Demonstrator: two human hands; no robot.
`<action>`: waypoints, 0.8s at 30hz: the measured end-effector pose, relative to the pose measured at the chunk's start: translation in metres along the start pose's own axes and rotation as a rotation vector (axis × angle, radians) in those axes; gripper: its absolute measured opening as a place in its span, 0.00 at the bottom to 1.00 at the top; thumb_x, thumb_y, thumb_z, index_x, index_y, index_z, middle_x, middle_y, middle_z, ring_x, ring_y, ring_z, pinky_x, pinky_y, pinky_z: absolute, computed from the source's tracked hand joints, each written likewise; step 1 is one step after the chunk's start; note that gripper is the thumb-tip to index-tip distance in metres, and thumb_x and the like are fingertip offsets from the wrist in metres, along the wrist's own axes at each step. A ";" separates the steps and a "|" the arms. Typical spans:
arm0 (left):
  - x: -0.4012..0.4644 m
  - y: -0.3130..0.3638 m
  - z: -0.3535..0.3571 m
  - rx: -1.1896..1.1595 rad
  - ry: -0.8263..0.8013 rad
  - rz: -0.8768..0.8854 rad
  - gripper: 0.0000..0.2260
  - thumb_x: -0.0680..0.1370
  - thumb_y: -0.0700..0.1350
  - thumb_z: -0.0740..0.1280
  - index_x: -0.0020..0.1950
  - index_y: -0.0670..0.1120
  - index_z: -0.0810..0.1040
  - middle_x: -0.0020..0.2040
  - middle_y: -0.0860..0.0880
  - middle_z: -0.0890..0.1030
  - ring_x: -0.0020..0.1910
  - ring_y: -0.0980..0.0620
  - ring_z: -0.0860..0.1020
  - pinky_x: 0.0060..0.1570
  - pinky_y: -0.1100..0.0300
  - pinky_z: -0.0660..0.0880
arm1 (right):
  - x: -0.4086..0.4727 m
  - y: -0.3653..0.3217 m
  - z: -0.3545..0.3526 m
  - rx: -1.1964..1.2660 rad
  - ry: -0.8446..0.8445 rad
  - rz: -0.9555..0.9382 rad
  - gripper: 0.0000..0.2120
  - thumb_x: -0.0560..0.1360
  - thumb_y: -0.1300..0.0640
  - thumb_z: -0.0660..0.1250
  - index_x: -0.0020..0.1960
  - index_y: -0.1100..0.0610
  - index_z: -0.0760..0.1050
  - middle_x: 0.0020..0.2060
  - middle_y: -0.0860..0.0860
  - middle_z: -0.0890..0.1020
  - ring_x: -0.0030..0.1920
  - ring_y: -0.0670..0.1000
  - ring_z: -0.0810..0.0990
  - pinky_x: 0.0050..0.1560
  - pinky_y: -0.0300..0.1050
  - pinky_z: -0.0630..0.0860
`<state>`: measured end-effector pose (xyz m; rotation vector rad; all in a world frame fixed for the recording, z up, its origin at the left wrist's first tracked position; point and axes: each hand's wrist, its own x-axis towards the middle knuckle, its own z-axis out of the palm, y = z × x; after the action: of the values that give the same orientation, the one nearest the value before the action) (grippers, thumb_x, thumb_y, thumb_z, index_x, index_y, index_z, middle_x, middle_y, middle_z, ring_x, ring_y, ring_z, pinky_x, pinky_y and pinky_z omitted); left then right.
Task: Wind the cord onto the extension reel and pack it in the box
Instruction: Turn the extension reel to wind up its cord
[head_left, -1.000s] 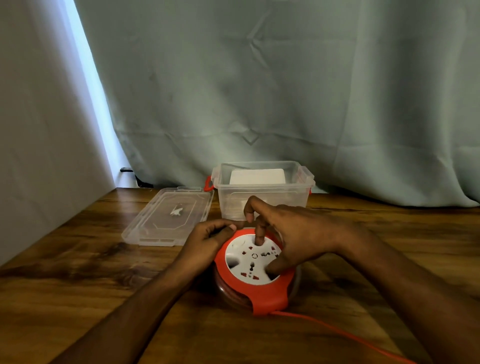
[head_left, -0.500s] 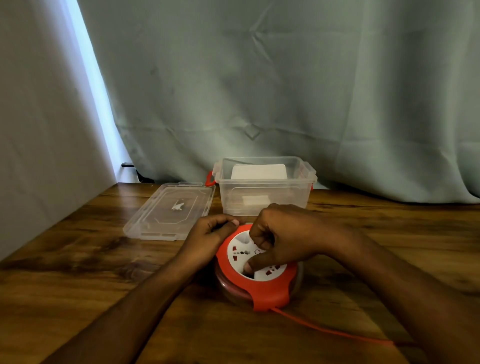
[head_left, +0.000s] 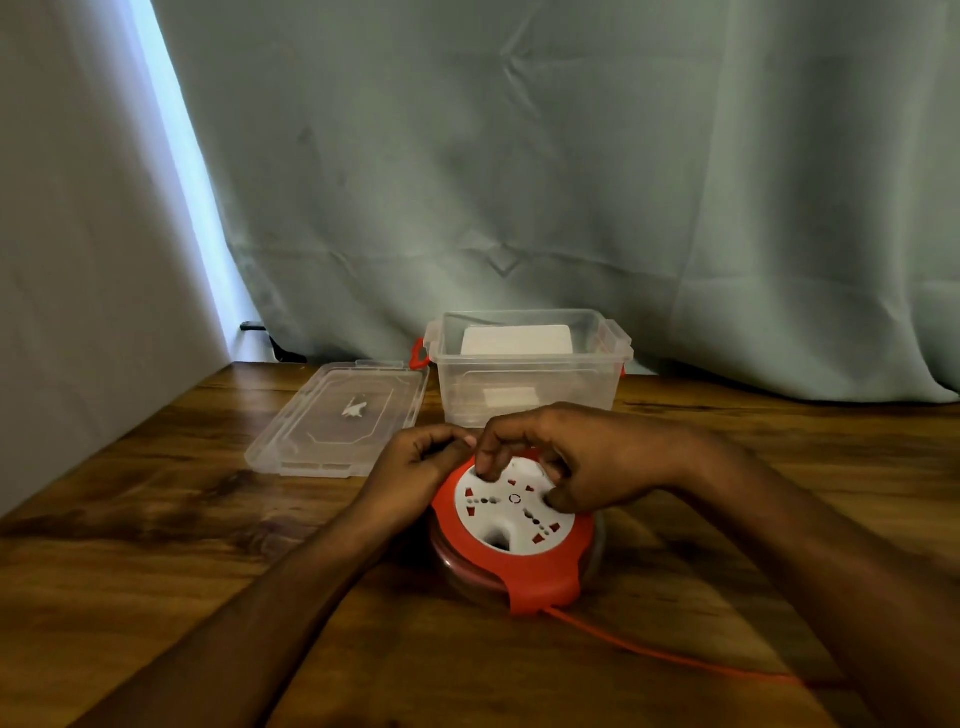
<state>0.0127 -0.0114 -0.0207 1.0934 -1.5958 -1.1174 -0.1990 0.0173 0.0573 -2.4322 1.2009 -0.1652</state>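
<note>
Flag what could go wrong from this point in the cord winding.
The orange cord trails loose off the table's near right edge; it could snag there and jerk the reel. The right hand has fingertips in the white dial's recesses, and the left hand grips only the rim, so the reel may skid. A white item already in the box may crowd the reel.

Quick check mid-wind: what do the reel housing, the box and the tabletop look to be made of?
Reel housing: looks like moulded plastic, matt orange-red round a white socket face, with a smoky see-through drum below.
Box: clear, slightly glossy plastic; the curtain shows through its walls.
Tabletop: wood or wood-look laminate, brown grain with a soft sheen; which, I cannot tell.
</note>
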 end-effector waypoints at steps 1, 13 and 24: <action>-0.001 0.001 0.000 -0.011 0.000 -0.001 0.10 0.83 0.44 0.65 0.54 0.46 0.86 0.47 0.45 0.88 0.45 0.46 0.88 0.45 0.55 0.83 | 0.000 0.000 0.000 0.004 0.009 0.005 0.32 0.73 0.68 0.74 0.68 0.43 0.71 0.58 0.37 0.81 0.35 0.34 0.78 0.34 0.33 0.77; 0.000 0.000 0.001 -0.019 0.011 0.006 0.09 0.82 0.46 0.66 0.54 0.48 0.86 0.47 0.46 0.89 0.45 0.46 0.88 0.48 0.51 0.83 | -0.007 -0.006 -0.003 -0.066 0.026 -0.008 0.37 0.68 0.54 0.82 0.66 0.38 0.63 0.58 0.43 0.81 0.50 0.41 0.82 0.37 0.37 0.83; 0.003 -0.005 0.001 0.007 0.040 0.012 0.09 0.82 0.46 0.66 0.54 0.47 0.86 0.47 0.49 0.89 0.45 0.49 0.88 0.48 0.54 0.84 | 0.003 -0.010 0.010 -0.287 0.072 0.056 0.19 0.70 0.37 0.76 0.39 0.51 0.77 0.39 0.44 0.82 0.41 0.45 0.82 0.41 0.43 0.83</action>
<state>0.0122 -0.0150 -0.0252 1.1032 -1.5745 -1.0763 -0.1864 0.0234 0.0518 -2.6519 1.4077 -0.0673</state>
